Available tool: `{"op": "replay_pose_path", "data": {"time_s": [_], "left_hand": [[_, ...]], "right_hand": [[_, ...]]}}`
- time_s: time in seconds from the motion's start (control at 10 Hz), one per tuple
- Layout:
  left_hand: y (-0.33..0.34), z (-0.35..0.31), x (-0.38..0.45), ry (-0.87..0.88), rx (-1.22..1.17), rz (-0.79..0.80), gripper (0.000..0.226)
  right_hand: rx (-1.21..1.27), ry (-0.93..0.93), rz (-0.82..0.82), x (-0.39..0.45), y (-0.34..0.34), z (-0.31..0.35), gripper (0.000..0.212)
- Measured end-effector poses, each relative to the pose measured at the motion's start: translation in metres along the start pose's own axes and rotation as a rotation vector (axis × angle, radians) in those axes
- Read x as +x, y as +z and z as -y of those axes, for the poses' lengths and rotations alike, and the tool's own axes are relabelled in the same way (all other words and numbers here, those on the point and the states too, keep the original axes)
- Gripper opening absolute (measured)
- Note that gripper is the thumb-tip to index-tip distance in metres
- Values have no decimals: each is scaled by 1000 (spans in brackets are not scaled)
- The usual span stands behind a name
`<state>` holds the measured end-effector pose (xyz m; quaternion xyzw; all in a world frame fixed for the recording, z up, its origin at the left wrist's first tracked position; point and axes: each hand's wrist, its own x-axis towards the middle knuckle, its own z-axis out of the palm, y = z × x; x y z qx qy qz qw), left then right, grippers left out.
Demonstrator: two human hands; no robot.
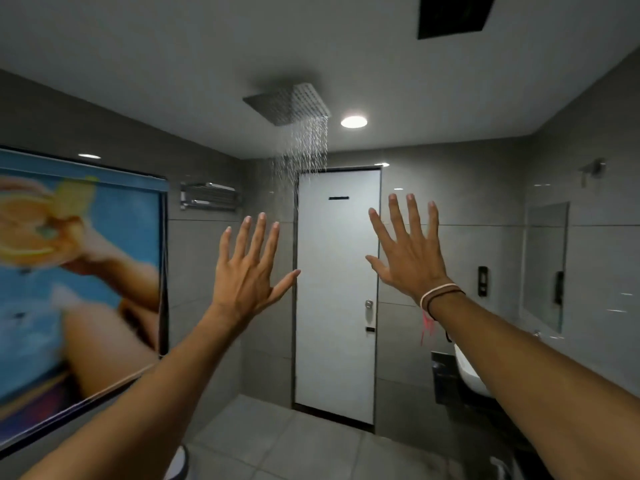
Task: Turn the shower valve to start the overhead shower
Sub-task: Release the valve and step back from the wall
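A: Shower head was on the ceiling, above and left of the door; water fell from it. Valve not in view.

B: Hands?

A: Left hand and right hand were raised before the door, fingers spread, holding nothing. Likely showing empty hands, the task judged done.

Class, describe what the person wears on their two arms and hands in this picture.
Both forearms are bare, with no sleeves showing. The right hand has thin bands at the wrist: one pale, the others dark. The left hand wears nothing. No rings show on the fingers.
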<state>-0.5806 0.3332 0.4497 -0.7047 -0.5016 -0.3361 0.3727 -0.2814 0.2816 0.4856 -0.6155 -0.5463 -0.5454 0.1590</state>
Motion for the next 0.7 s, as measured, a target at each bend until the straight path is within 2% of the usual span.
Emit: {"op": "replay_pose_path", "data": {"time_s": [0.3,0.7], "left_hand": [[-21,43,-3,-111,44,-5,95],[-34,39,5,-96,16,-9,96]], "right_hand": [[103,-27,-106,39,-24,45,93],[110,8,-114,43,-29,36,93]]}}
